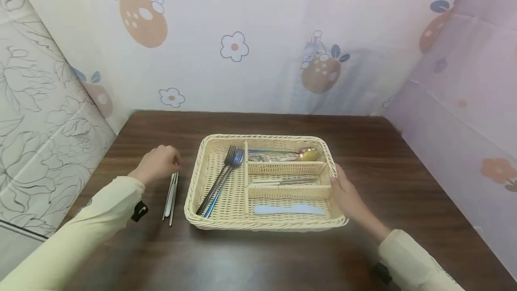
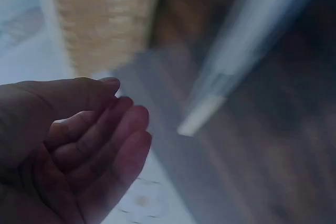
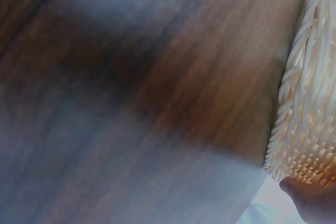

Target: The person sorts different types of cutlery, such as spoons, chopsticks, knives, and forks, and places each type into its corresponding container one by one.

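My left hand [image 1: 159, 164] hovers at the far end of several slim chopsticks [image 1: 171, 199] lying on the table left of a cream wicker basket. In the left wrist view its fingers [image 2: 131, 124] bend loosely, thumb near the index finger, holding nothing; the chopsticks blur past beside them. With my right hand [image 1: 348, 194] I grip the right rim of the wicker basket [image 1: 266, 225]. The right wrist view catches just the thumb [image 3: 302, 188] at the woven rim. Dark and blue forks [image 1: 221, 183] lie crossed in the basket's long left compartment.
Three right-hand compartments hold spoons [image 1: 307, 154] at the back, chopsticks [image 1: 286, 182] in the middle and a pale table knife [image 1: 288, 209] in front. The dark wooden table [image 1: 250, 259] ends at a patterned cloth [image 1: 266, 57] behind, with more cloth at both sides.
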{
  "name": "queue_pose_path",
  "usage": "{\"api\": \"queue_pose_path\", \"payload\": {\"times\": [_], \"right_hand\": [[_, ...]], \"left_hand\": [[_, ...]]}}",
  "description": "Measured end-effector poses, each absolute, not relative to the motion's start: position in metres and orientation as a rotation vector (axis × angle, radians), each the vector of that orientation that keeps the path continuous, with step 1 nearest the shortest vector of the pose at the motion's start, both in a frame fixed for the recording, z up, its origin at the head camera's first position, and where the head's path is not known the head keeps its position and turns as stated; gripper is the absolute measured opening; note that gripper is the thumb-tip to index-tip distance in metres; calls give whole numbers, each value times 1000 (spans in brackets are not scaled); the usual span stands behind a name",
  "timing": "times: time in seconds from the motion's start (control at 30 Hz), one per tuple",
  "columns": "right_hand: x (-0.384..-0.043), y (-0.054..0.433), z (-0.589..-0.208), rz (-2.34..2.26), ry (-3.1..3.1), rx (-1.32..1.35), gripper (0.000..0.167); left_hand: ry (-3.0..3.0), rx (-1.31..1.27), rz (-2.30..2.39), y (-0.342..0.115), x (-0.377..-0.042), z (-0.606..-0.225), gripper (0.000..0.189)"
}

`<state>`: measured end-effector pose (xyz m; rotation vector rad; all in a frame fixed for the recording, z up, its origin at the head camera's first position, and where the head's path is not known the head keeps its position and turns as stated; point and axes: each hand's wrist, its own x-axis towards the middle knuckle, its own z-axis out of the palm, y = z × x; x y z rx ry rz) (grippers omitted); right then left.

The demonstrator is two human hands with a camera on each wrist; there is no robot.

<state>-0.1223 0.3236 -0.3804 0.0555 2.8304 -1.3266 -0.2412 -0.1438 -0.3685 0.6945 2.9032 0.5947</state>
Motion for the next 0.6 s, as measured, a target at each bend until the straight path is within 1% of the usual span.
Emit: {"api": "queue_pose_path", "payload": {"times": [0.07, 0.13, 0.17, 0.37, 0.6], "right_hand": [[-122, 324, -380, -1317, 2828, 61, 54], [-121, 324, -379, -1312, 2825, 72, 54], [-121, 324, -379, -1310, 2825, 75, 54], [-121, 325, -379, -1305, 2834, 84, 54], [-121, 322, -378, -1309, 2823, 88, 54]], "left_hand": [[2908, 631, 609, -153, -241, -381, 24], [2911, 560, 626, -159, -241, -391, 35], [2904, 515, 638, -160, -241, -395, 36], [2814, 341, 702, -163, -247, -408, 22], [2796, 303, 725, -163, -246, -408, 29]]}}
